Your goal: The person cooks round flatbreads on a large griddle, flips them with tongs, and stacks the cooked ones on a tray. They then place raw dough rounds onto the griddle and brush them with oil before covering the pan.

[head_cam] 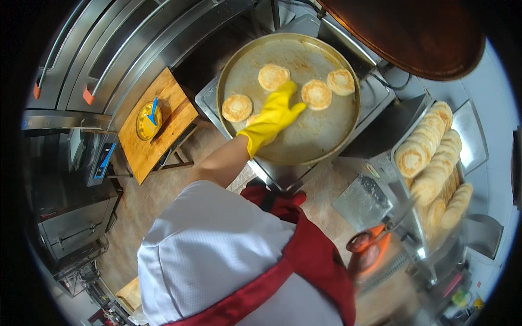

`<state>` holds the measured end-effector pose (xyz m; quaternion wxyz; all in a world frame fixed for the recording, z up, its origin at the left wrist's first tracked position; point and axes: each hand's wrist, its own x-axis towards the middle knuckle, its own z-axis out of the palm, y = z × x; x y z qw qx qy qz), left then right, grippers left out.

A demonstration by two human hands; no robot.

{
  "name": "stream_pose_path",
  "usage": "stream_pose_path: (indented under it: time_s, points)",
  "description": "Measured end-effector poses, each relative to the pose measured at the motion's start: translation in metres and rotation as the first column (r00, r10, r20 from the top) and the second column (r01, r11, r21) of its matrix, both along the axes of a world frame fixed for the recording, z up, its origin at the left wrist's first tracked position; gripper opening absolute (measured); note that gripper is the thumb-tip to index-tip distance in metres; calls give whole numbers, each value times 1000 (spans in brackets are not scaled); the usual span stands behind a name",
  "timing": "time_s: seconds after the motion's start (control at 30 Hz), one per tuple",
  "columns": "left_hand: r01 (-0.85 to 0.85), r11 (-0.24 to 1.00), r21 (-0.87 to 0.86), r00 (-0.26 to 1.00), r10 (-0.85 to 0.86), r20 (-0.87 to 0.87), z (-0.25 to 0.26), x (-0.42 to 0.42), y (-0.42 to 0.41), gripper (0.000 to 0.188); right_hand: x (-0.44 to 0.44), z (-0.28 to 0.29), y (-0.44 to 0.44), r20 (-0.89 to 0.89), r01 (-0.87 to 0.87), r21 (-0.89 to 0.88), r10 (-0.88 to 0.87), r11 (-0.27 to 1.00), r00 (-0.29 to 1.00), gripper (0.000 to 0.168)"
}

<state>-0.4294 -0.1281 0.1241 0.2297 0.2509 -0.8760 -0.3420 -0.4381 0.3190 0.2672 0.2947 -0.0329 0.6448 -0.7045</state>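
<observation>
My left hand [273, 116], in a yellow rubber glove, reaches over a large round metal pan [326, 142]. Its thumb is spread from the fingers, with nothing seen between them. Just beyond the fingertips lies a browned round flatbread [273, 76]; whether they touch it I cannot tell. To the right are two more flatbreads, one [316, 94] beside another [341, 82] near the rim. A further flatbread [237, 108] lies at the left, and the glove partly hides another. My right hand [369, 258], bare and blurred, grips scissors [379, 240] with orange handles, blades towards the bread tray.
Rows of stacked flatbreads [436, 167] fill a metal tray [424, 244] at the right. A dark round lid [416, 36] overhangs the upper right. On a wooden table [175, 98] at left sits a yellow bowl [142, 126] with a blue-handled brush [153, 112]. Steel ovens [102, 53] stand behind.
</observation>
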Motion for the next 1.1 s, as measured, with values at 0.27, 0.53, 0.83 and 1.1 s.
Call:
stream_pose_path:
  time_s: [0.27, 0.53, 0.83, 1.1]
  points:
    - [63, 905, -421, 911, 120, 394, -26, -19, -117, 102, 16, -6, -116, 129, -223, 71, 213, 972, 969, 62]
    - [-9, 741, 672, 996, 69, -62, -52, -5, -231, 48, 25, -19, -158, 209, -249, -43, 253, 967, 945, 50]
    - [733, -325, 597, 650, 594, -474, -6, 0, -176, 53, 1, -25, -201, 242, -516, -97, 523, 851, 817, 54]
    - [800, -327, 504, 597, 525, -607, 69, -30, -63, 72, -19, 23, -234, 62, -719, -57, 722, 692, 690, 51]
